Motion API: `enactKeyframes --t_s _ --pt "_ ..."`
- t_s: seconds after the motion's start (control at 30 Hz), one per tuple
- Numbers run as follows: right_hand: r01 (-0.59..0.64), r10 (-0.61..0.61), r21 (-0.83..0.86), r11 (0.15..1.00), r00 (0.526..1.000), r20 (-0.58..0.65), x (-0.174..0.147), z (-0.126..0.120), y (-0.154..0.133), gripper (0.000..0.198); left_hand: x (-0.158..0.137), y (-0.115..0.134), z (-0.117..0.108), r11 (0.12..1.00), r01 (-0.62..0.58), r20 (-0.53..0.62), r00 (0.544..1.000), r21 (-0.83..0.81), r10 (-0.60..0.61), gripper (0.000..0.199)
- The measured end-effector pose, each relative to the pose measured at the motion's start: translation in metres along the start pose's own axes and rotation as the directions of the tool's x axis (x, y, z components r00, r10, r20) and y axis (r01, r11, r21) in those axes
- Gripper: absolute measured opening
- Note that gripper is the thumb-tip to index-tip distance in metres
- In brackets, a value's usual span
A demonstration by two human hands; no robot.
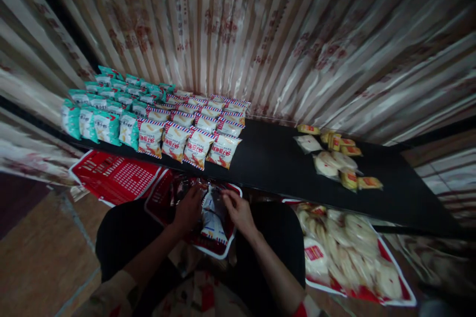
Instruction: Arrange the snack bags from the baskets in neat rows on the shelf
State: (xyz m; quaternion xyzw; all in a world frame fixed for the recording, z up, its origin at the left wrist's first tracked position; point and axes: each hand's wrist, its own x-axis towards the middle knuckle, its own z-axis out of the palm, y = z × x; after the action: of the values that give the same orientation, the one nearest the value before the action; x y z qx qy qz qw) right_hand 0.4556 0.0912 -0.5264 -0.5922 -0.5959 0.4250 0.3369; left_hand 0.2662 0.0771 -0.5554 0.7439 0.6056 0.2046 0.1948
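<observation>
A red basket [220, 254] with a white rim sits between my knees at the shelf's front edge. Inside it lie blue-and-white snack packets [213, 223] with striped edges, and dark shiny plastic [181, 189]. My left hand [189, 210] reaches in on the left, its fingers curled at the dark plastic. On the other side, my right hand [238, 212] bends its fingers beside the packets, thumb and forefinger close together. Dim light hides exactly what either hand grips. Just beyond, white-and-orange snack packets [199, 146] stand in rows on the black shelf [267, 158].
Teal-and-white packets [107, 127] stand in rows at the shelf's left. Yellow packs [370, 183] and round white packs [327, 163] lie on its right. A red basket [396, 257] of wrapped food is below right; another red basket [122, 173] is left. Striped plastic sheeting [230, 25] hangs behind.
</observation>
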Motion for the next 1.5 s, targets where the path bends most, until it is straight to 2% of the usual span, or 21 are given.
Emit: enactKeyframes --t_s 0.1,0.17,0.23,0.43,0.67,0.87,0.97,1.07,1.13,1.23,1.4,1.5 --pt "-0.001 0.027 -0.224 0.975 0.993 0.114 -0.017 0.020 0.028 0.032 -0.012 -0.004 0.015 0.982 0.187 0.137 0.974 -0.031 -0.181 0.049" --pt "-0.034 0.090 -0.336 0.941 0.984 0.153 -0.022 0.031 0.039 0.040 -0.013 -0.005 0.026 0.947 0.320 0.229 0.925 -0.041 -0.303 0.048" --pt "-0.074 0.152 -0.393 0.917 0.974 0.170 -0.024 0.038 0.046 0.044 -0.010 -0.005 0.036 0.915 0.403 0.273 0.885 -0.037 -0.379 0.045" --pt "-0.073 0.160 -0.435 0.897 0.973 0.169 -0.030 0.044 0.055 0.041 0.003 0.001 0.054 0.888 0.458 0.322 0.847 -0.037 -0.423 0.031" --pt "-0.099 0.150 -0.351 0.931 0.981 0.122 -0.031 0.036 0.060 0.040 0.014 0.013 0.051 0.873 0.488 0.296 0.835 -0.010 -0.464 0.027" --pt "-0.125 0.121 -0.292 0.948 0.992 -0.032 -0.030 0.029 0.049 0.037 0.013 0.026 0.031 0.904 0.427 0.181 0.891 -0.015 -0.417 0.030" --pt "-0.083 0.051 -0.254 0.964 0.990 -0.132 -0.032 0.021 0.041 0.036 0.012 0.032 0.015 0.935 0.354 0.135 0.927 -0.012 -0.349 0.029" --pt "-0.040 -0.002 -0.224 0.974 0.983 -0.184 -0.033 0.012 0.034 0.043 0.013 0.035 -0.001 0.966 0.259 0.108 0.961 -0.016 -0.255 0.028" --pt "-0.011 -0.029 -0.203 0.979 0.981 -0.190 -0.033 0.007 0.031 0.049 0.014 0.037 -0.012 0.989 0.142 0.067 0.988 -0.027 -0.140 0.028" --pt "0.023 -0.041 -0.109 0.994 0.984 -0.174 -0.032 0.003 0.027 0.055 0.020 0.040 -0.029 0.999 0.013 -0.013 1.000 -0.040 -0.014 0.028" --pt "-0.009 0.028 0.187 0.982 0.995 -0.099 -0.034 0.002 0.012 0.056 0.035 0.048 -0.057 0.991 -0.054 -0.047 0.998 -0.125 0.049 0.024" --pt "0.008 0.016 0.268 0.963 0.996 -0.090 -0.036 0.003 0.001 0.055 0.042 0.051 -0.070 0.979 -0.079 -0.080 0.995 -0.186 0.065 0.022"
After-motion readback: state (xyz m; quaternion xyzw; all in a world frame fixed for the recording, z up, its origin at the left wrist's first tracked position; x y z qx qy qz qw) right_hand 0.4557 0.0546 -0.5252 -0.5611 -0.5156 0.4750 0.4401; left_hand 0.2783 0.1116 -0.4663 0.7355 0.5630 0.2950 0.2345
